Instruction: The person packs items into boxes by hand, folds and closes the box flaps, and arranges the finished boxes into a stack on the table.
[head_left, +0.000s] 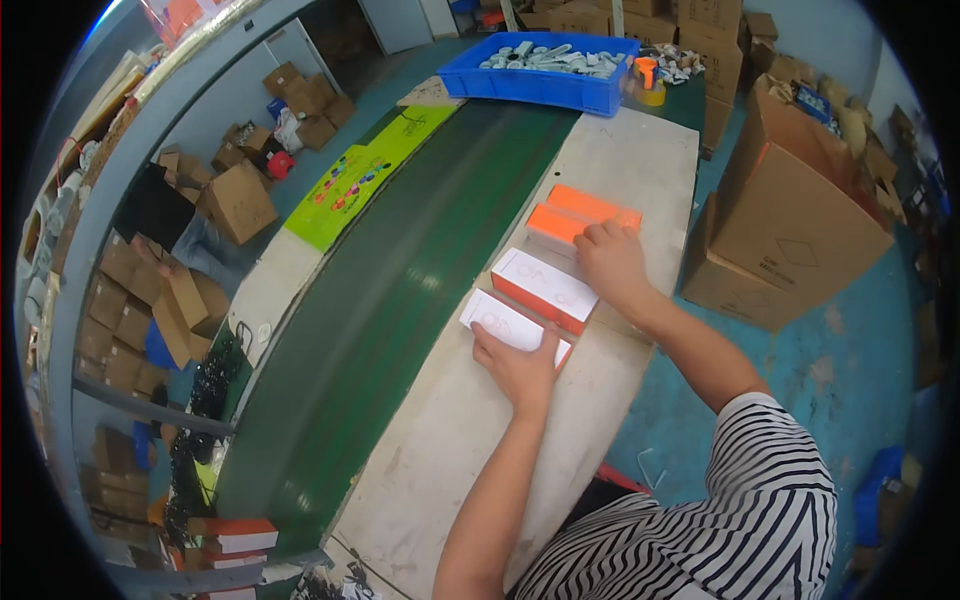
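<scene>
Four small cartons lie in a row on the pale worktop. My left hand (pixel 520 370) grips the nearest white-topped box (pixel 503 318), with fingers and thumb spread across it. Just beyond is a second white-topped box (pixel 545 283) with orange sides, untouched by either hand. My right hand (pixel 612 262) has its fingers bent over the right end of an orange box (pixel 553 226); its fingertips are partly hidden. Behind that, another orange box (pixel 590 204) lies alongside, close to the right fingers.
Left of the worktop (pixel 430 450) runs a green conveyor belt (pixel 400 300). A blue crate (pixel 545 80) of pale parts stands at the far end, beside an orange tape dispenser (pixel 648 78). Large open cartons (pixel 790 220) stand to the right. Across the belt is another person (pixel 180 220).
</scene>
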